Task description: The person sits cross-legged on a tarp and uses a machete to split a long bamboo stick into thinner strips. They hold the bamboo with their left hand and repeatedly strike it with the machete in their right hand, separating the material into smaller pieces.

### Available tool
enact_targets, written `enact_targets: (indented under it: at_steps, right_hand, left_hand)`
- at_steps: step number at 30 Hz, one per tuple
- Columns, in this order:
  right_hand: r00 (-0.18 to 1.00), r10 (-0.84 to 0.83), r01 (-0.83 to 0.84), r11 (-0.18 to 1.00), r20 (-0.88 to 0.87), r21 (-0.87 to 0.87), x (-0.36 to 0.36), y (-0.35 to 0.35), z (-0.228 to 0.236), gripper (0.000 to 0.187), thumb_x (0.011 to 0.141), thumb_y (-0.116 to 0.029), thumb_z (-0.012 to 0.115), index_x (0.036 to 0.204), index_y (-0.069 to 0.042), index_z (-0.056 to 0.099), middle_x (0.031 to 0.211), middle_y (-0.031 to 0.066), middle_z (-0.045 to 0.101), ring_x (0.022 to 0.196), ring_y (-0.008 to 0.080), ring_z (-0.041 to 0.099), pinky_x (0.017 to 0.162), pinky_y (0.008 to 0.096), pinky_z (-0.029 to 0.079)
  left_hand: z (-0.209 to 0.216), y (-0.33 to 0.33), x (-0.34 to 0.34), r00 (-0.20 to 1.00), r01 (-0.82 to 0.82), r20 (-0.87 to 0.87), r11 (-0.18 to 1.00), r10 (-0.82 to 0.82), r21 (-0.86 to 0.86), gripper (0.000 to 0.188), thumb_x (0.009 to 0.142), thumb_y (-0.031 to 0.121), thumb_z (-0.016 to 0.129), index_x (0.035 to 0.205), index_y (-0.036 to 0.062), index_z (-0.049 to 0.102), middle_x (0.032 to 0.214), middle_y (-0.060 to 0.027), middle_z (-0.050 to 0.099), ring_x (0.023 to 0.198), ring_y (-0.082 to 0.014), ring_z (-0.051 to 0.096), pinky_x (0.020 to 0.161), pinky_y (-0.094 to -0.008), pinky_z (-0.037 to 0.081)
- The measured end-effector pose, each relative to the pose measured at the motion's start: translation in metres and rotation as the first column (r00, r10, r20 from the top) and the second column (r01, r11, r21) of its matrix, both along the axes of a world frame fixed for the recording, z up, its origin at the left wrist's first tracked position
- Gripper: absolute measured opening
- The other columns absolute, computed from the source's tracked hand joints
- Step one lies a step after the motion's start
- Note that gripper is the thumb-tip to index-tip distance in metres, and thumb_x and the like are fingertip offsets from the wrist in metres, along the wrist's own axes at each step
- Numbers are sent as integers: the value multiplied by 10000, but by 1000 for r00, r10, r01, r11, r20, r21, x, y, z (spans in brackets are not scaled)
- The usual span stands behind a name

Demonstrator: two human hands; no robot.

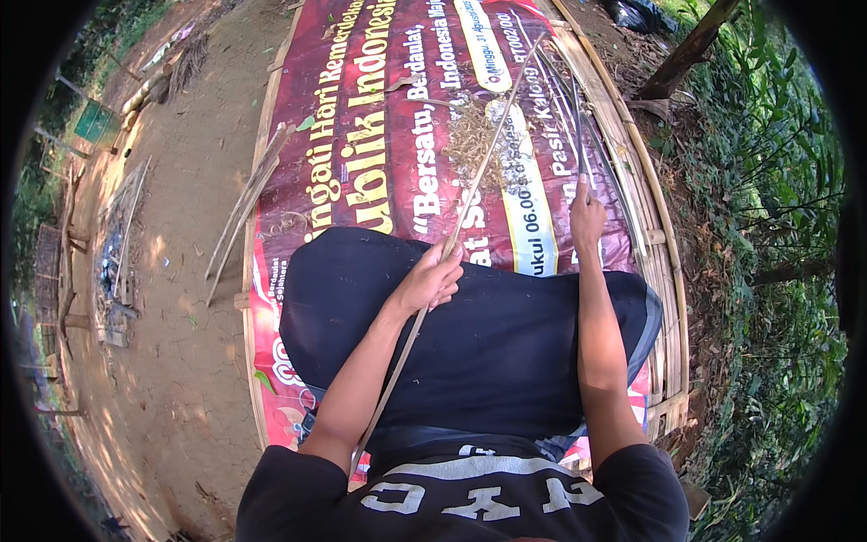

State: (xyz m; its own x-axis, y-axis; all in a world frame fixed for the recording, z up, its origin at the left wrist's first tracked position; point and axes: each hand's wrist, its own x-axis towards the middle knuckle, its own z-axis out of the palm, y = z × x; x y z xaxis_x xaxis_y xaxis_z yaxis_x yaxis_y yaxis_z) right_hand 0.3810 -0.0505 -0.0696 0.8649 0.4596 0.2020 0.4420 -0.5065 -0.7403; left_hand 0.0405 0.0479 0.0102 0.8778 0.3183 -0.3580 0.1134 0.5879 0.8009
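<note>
My left hand (432,278) is closed around a long, thin bamboo strip (485,172). The strip slants from beside my left upper arm, across my lap, to the far right part of the banner. In my right hand (587,219) is the handle of a knife, its long dark blade (580,140) pointing away from me. The blade is to the right of the strip and looks apart from it. Pale curled shavings (479,149) lie heaped beyond my lap, partly behind the strip.
A red printed banner (361,163) covers the bamboo platform (670,298) under me. Split bamboo pieces (244,210) lie over its left edge; several thin strips (623,185) lie along the right. Dirt ground (194,334) is left, dense plants (768,379) and a trunk (691,54) right.
</note>
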Motion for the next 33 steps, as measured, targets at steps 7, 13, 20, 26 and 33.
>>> enact_targets:
  at_steps: [7, 13, 20, 26, 33]
  right_hand:
    - [922, 378, -370, 924, -88, 96, -76, 22, 29, 636, 984, -502, 569, 656, 42, 582, 494, 135, 412, 464, 202, 380, 496, 403, 331]
    - [733, 680, -674, 730, 18, -118, -124, 22, 47, 577, 916, -541, 631, 697, -9, 682, 494, 170, 531, 480, 365, 583, 506, 435, 459]
    - [629, 750, -738, 659, 204, -148, -139, 19, 50, 549, 868, -590, 659, 767, -54, 725, 486, 121, 563, 475, 349, 609, 486, 435, 491]
    - [590, 723, -722, 672, 358, -167, -114, 19, 16, 574, 849, -637, 655, 784, -70, 714, 474, 112, 550, 451, 330, 603, 479, 441, 496]
    - [975, 215, -202, 960, 51, -193, -41, 31, 17, 692, 969, -610, 507, 781, 31, 686, 606, 252, 612, 645, 419, 663, 586, 508, 488]
  left_hand:
    - [-8, 10, 0, 986, -11, 164, 997, 23, -80, 373, 1100, 398, 353, 1171, 54, 477, 663, 38, 340, 385, -22, 304, 331, -192, 315]
    - [-12, 11, -5, 987, -60, 151, 998, 61, -8, 363, 1103, 370, 348, 1133, 31, 473, 643, 33, 337, 347, -35, 304, 312, -200, 323]
    - [-2, 5, -14, 995, -83, 64, 995, 79, 61, 323, 1094, 383, 383, 1018, 75, 448, 614, 42, 328, 347, -39, 282, 311, -208, 290]
    - [-3, 2, -13, 998, -46, 51, 994, 41, 100, 317, 1087, 393, 411, 1016, 85, 441, 615, 47, 316, 361, -35, 271, 320, -205, 283]
    - [3, -4, -40, 994, -68, 85, 997, 64, 44, 289, 1089, 377, 407, 974, 112, 418, 610, 48, 315, 368, -35, 283, 321, -206, 299]
